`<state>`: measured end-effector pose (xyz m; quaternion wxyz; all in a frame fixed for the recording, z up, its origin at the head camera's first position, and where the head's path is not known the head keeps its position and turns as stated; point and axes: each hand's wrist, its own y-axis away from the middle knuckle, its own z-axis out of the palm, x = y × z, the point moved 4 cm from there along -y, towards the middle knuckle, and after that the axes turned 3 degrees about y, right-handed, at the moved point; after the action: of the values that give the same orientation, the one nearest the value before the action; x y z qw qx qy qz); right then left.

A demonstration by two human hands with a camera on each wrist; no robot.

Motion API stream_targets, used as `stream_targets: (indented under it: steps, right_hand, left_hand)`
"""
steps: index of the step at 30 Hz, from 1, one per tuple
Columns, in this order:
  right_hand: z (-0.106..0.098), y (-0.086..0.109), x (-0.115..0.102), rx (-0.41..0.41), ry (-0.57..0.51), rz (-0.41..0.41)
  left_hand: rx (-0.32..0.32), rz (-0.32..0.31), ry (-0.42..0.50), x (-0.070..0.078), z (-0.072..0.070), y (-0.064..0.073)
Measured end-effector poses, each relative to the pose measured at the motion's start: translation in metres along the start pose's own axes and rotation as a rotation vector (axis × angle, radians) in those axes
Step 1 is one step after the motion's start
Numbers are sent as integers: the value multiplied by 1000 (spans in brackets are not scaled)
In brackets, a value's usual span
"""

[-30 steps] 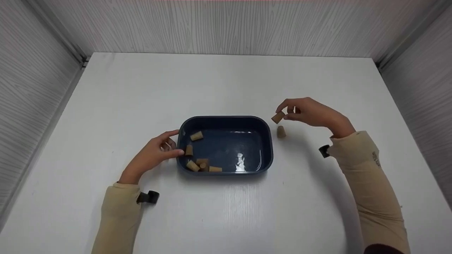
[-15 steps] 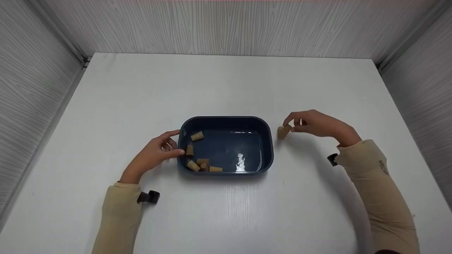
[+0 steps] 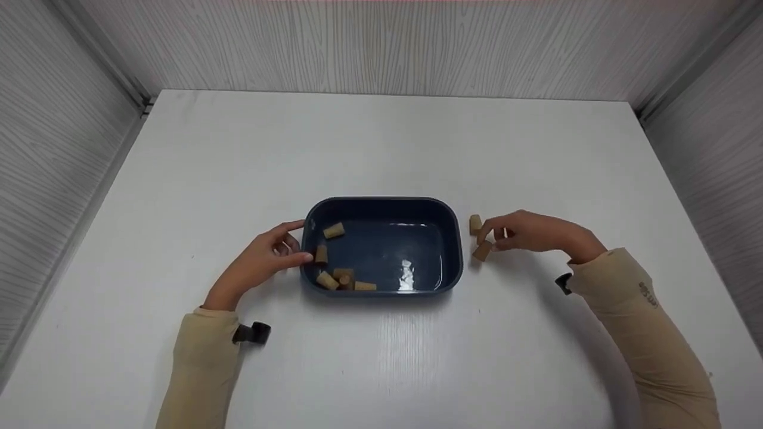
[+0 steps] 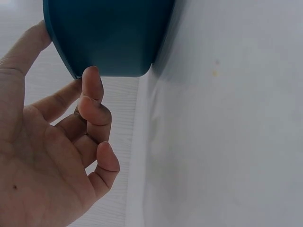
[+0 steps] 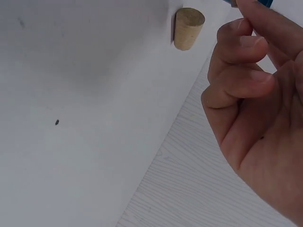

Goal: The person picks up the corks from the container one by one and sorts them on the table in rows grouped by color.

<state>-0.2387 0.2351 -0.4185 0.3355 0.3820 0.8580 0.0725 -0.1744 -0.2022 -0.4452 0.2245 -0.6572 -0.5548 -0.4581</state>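
A dark blue rectangular tub (image 3: 381, 295) stands mid-table with several corks inside, including a pale cork (image 3: 334, 230) at its far left and a darker cork (image 3: 320, 254) by its left wall. My left hand (image 3: 262, 256) holds the tub's left end, thumb over the rim and index finger at the far-left corner; its other fingers curl beneath. To the right of the tub, my right hand (image 3: 524, 232) pinches a brown cork (image 3: 482, 251) between thumb and index finger, tilted close over the table. Another cork (image 3: 475, 224) stands just behind those fingers, seen also in the right wrist view.
The white table (image 3: 381, 369) runs back to a grey wood-grain panel (image 3: 381, 47), with similar panels at both sides. Beige sleeves cover both forearms, each with a small black wrist mount (image 3: 253, 333).
My right hand has moved toward the table's front with its cork, from behind the standing cork to in front of it. The left hand and tub stay practically in place.
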Motion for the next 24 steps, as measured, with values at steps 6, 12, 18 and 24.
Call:
stream_targets:
  steps: [6, 12, 18, 24]
  right_hand:
    - [14, -4, -4, -91, -4, -21]
    - [19, -5, -4, -152, -9, -36]
    - [22, -7, -2, -192, -7, -35]
    - [26, -9, -1, -183, -14, -49]
  left_hand:
    - [-8, -1, -8, 1, -1, 1]
    - [-6, 9, -13, 2, -1, 0]
    - [-13, 5, -12, 1, 0, -1]
    - [-13, 6, -16, 0, 1, -1]
